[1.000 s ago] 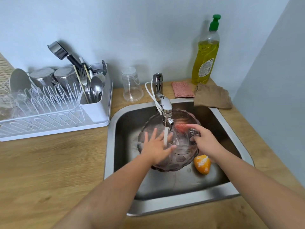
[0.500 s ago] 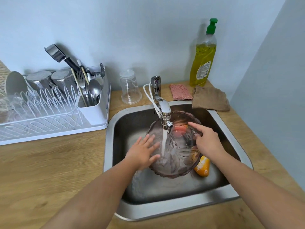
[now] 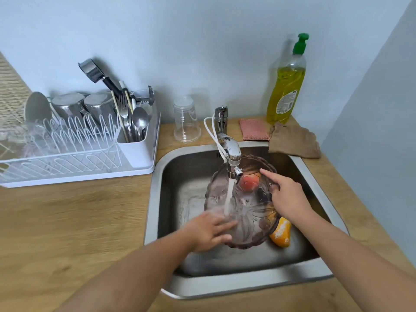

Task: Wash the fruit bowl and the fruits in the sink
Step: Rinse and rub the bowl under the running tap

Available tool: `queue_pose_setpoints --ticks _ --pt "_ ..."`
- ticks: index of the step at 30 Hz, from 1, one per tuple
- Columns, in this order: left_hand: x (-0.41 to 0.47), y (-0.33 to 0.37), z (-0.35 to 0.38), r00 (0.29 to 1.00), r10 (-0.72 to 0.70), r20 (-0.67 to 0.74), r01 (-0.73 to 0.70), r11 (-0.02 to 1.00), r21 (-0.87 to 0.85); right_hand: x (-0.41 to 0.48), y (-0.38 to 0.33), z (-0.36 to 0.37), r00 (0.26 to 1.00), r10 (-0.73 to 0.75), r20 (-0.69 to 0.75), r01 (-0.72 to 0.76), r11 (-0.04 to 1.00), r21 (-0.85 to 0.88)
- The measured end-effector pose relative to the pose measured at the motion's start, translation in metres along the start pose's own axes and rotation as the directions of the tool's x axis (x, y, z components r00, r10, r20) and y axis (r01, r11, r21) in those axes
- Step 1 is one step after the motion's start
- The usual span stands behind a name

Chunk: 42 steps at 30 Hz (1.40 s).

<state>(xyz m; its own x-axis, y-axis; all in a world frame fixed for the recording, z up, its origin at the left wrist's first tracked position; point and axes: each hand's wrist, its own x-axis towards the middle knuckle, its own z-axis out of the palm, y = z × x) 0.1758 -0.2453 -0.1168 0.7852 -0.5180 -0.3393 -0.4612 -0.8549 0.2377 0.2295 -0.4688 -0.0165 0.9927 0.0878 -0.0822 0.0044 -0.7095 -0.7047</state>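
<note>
A clear, tinted glass fruit bowl (image 3: 247,206) stands tilted on edge in the steel sink (image 3: 193,287), under water running from the tap (image 3: 231,154). My right hand (image 3: 290,199) grips the bowl's right rim, index finger stretched out. My left hand (image 3: 209,230) lies flat with spread fingers against the bowl's lower left surface. A reddish fruit (image 3: 248,182) shows through the glass behind the bowl. An orange fruit (image 3: 281,235) lies on the sink floor at the bowl's lower right.
A white dish rack (image 3: 74,154) with cups and cutlery stands left of the sink. Behind the sink are an upturned plastic cup (image 3: 186,120), a pink sponge (image 3: 254,129), a brown cloth (image 3: 295,140) and a yellow dish soap bottle (image 3: 288,86). A wall rises at right.
My left hand has slid from the middle of the bowl down to its lower left edge. The bowl has tipped more upright. My right hand stays on the right rim.
</note>
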Motion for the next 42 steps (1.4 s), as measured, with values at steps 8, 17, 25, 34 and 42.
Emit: queue_pose_setpoints --ticks 8,17,25,34,42 --pt "0.033 0.070 -0.027 0.960 -0.253 -0.122 0.144 0.817 -0.559 -0.002 -0.005 0.005 0.986 0.016 -0.168 -0.003 0.997 0.074" --pt "-0.013 0.045 -0.019 0.971 0.049 -0.233 -0.065 0.996 -0.061 0.011 0.004 -0.001 0.972 0.079 -0.222 -0.047 0.988 0.144" --pt "0.011 0.090 -0.019 0.905 -0.133 -0.404 -0.122 0.829 -0.545 0.007 -0.005 0.024 0.970 0.133 -0.206 -0.088 0.973 0.214" --pt "0.001 0.060 -0.018 0.968 -0.105 -0.228 0.034 0.955 -0.295 0.003 -0.005 0.026 0.965 0.168 -0.204 -0.123 0.969 0.216" --pt "-0.009 0.036 -0.010 0.949 -0.079 -0.307 0.018 0.980 -0.196 0.006 0.001 0.011 0.970 0.156 -0.189 -0.112 0.969 0.222"
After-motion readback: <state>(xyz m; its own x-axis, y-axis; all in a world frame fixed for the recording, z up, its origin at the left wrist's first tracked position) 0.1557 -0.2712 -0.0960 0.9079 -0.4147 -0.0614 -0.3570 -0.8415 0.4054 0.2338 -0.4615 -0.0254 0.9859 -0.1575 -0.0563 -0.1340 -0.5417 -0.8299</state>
